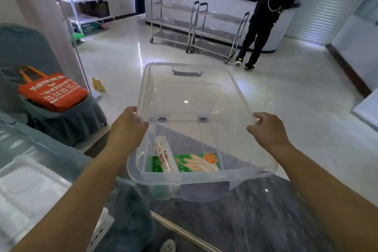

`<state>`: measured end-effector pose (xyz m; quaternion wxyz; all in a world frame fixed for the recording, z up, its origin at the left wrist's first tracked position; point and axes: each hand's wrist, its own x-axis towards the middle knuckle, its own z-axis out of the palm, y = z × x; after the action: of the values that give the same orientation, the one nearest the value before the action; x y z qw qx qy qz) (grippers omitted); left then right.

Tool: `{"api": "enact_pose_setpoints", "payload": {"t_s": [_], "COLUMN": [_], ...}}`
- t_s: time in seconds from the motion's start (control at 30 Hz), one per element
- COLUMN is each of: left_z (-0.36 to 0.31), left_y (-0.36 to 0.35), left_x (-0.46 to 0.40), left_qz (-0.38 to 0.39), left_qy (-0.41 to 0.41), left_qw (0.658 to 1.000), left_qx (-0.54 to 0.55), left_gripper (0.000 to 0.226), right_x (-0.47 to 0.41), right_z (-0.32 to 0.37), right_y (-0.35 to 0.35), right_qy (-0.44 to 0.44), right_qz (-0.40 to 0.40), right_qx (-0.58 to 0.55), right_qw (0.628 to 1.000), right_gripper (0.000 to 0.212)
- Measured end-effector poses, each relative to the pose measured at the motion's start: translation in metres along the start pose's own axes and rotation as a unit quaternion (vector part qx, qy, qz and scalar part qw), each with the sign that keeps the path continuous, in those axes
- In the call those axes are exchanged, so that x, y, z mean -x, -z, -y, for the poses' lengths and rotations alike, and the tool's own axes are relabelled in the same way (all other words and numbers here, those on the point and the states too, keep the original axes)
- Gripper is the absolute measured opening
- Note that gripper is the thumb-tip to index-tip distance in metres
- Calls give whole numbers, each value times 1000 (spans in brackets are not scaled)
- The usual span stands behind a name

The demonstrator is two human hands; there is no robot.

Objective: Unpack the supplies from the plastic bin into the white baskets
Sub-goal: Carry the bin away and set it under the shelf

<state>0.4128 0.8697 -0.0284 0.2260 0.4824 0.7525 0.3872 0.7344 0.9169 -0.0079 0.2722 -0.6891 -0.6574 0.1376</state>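
Observation:
A clear plastic bin [204, 177] stands on a dark marbled surface in front of me. Both my hands hold its clear lid [188, 92], which is lifted and tilted away over the bin. My left hand [128, 125] grips the lid's near left corner. The near right corner is gripped by my right hand [268, 129]. Inside the bin lie a green pack of disposable gloves [202, 161] and a wrapped white roll [163, 155] leaning across it. A white basket [30, 186] sits at the lower left, partly hidden by my left arm.
An orange tote bag [53, 92] lies on a grey-covered chair at the left. Two steel trolleys [173, 20] stand by a counter at the back, with a person in black [263, 16] beside them. Part of another white perforated basket [168, 246] shows at the bottom edge.

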Motion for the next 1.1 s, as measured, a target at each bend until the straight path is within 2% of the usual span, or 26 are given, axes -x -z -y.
{"api": "enact_pose_setpoints", "payload": {"t_s": [0.17,0.3,0.4,0.67,0.77,1.1], "left_z": [2,8,13,8,-3,-1], "left_y": [-53,-95,-128,-221,-243,-268], "left_x": [-107,-170,-214,-365,-422,-620], "left_qz": [31,67,34,14,7,-84], "left_qy": [47,55,68,108,121,179], "left_qw": [998,996,997,993,992,979], "left_qx": [-35,11,26,34,31,51], "left_gripper": [27,33,32,41,41,49], "right_x": [-99,-168,-219,-401,-481,-720], "right_z": [-4,-12,-24,-64,-66,6], "right_y": [-44,-74,-101,-191,-219,-329], "right_qy": [-46,-77,-92,-123,-126,-68], "right_qz": [27,38,50,103,134,210], "right_qx": [1,-12,-29,-69,-81,-93], "right_qw": [999,996,994,985,980,971], "right_gripper": [47,48,47,35,42,33]}}
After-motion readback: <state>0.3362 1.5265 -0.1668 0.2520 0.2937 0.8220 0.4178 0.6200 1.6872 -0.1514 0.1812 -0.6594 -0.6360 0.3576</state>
